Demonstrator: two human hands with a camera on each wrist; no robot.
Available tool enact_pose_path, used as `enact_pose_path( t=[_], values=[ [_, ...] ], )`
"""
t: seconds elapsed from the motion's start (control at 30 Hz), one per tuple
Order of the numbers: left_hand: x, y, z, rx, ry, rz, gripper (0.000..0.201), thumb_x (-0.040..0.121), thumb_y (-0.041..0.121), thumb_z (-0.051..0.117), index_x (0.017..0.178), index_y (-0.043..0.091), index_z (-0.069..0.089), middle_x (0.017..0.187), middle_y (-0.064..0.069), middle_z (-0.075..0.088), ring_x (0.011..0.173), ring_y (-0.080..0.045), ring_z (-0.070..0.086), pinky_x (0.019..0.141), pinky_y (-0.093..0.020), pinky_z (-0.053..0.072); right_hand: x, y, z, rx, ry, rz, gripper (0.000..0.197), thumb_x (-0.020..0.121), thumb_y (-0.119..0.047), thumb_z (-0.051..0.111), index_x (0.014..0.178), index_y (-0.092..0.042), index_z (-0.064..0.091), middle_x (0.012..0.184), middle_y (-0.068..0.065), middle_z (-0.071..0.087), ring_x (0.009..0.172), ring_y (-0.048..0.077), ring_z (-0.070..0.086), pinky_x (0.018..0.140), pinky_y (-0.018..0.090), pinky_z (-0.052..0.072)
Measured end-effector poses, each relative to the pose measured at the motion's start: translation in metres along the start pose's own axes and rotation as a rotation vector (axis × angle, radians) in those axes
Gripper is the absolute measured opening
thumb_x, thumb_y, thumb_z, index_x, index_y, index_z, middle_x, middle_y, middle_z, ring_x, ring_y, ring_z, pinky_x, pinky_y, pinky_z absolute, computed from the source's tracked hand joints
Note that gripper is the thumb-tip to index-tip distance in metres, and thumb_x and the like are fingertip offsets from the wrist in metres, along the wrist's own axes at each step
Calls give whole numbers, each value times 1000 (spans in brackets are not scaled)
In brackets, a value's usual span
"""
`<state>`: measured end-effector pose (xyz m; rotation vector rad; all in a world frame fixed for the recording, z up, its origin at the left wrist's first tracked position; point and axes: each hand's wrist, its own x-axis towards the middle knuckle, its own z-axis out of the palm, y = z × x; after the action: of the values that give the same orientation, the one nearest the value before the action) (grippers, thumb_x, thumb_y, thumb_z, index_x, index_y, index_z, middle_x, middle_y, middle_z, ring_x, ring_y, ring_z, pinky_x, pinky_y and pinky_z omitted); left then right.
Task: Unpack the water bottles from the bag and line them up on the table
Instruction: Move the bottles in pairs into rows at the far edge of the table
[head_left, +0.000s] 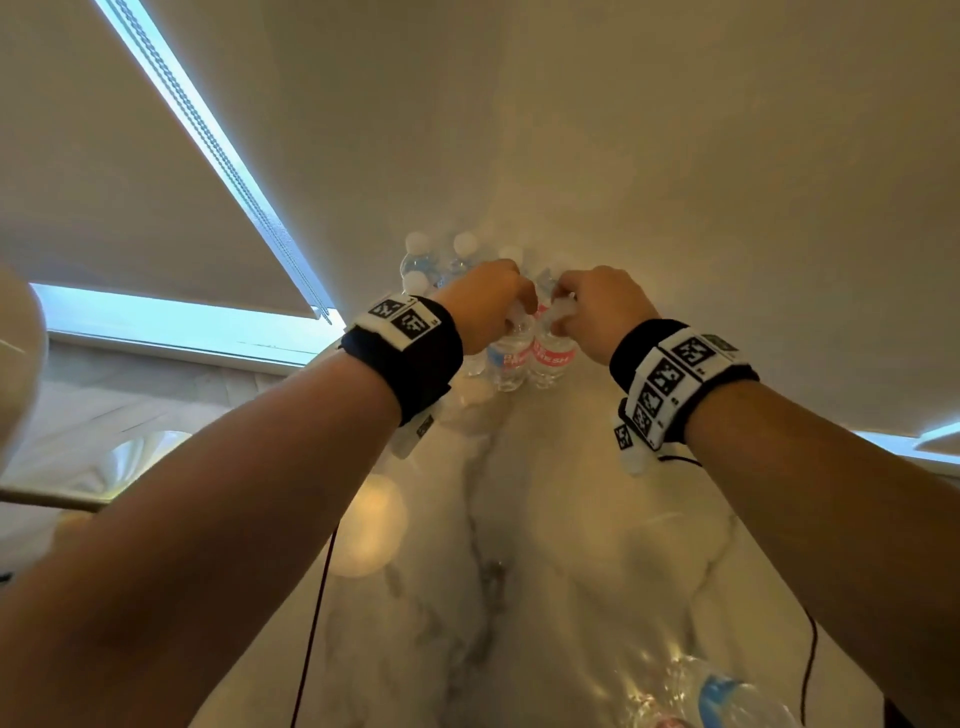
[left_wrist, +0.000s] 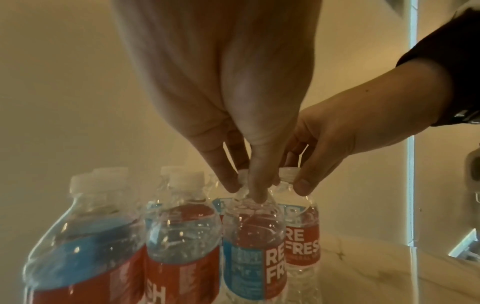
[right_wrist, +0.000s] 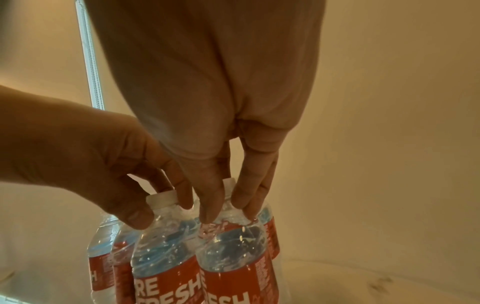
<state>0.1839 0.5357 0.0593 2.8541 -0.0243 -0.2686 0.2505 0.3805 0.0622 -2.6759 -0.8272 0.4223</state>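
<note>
Fingertips of our left hand pinch the neck of one water bottle while our right hand pinches the neighbouring bottle beside it, both upright on the marble table, more bottles clustered just beyond our fingers.

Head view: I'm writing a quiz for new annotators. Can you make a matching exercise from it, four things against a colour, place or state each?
Things:
1. caps
2. table
3. right hand
4. plastic

States:
A. clear, crumpled, at the near end of the table
B. white
C. pale marble with grey veins
D. pinching the neck of a bottle

Pairs: 1-B, 2-C, 3-D, 4-A
</note>
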Motion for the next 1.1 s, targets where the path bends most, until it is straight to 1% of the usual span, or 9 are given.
enact_pose_path(
  t=[0.2,0.37,0.5,0.57,0.7,0.83,0.9,1.0,1.1],
  values=[
    [-2,1,-5,28,-25,42,35,88,-3,65,118,15,69,125,-11,59,113,-29,59,93,-34,45,-3,2,1,33,10,2,29,82,-20,71,110,-13,68,108,16,66,95,35,64,76,37,52],
    [-22,11,-4,-17,75,17,45,83,15,77,126,20,62,125,-8,57,111,-30,60,95,-43,51,-34,3,-11,36,-23,42,62,79,-33,79,132,-14,53,120,14,62,109,33,59,84,36,46],
    [-64,47,5,-110,259,51,39,88,26,74,125,17,64,126,-9,57,113,-28,58,99,-43,50,-102,11,-31,79,-73,47,47,83,-42,73,122,-17,61,108,4,68,96,24,62,78,32,46],
    [-94,77,12,-195,267,66,35,91,29,71,123,18,65,127,-6,58,114,-25,57,99,-40,49,-146,22,-37,88,-117,82,40,84,-44,71,116,-22,63,100,-1,69,90,20,63,74,32,46],
    [-158,143,39,-358,71,169,24,94,33,67,116,23,71,112,3,65,101,-14,62,90,-23,48,-238,53,-39,128,-223,169,29,82,-45,72,105,-28,67,88,-8,68,80,10,63,76,32,50],
    [-202,195,74,-389,-165,268,30,95,44,63,117,25,71,110,4,66,101,-16,63,90,-38,53,-312,83,-27,36,-362,207,33,81,-52,70,109,-36,66,97,-10,63,88,5,59,81,28,50],
    [-213,214,86,-367,-266,291,40,91,54,63,121,28,67,114,4,64,104,-17,61,90,-40,53,-338,91,-18,19,-404,205,38,79,-54,71,113,-41,62,102,-11,58,91,4,56,81,24,47],
    [-224,235,99,-392,-349,315,55,82,61,70,127,32,59,123,4,57,107,-18,59,87,-35,53,-358,98,-9,99,-358,208,41,76,-49,76,113,-46,59,100,-12,53,86,4,58,79,24,49],
    [-229,249,112,-373,-347,382,53,84,47,75,129,28,54,131,-2,50,109,-23,56,88,-36,52,-361,102,1,108,-258,198,32,80,-38,73,110,-40,62,94,-12,51,75,6,60,74,27,50]
  ],
)
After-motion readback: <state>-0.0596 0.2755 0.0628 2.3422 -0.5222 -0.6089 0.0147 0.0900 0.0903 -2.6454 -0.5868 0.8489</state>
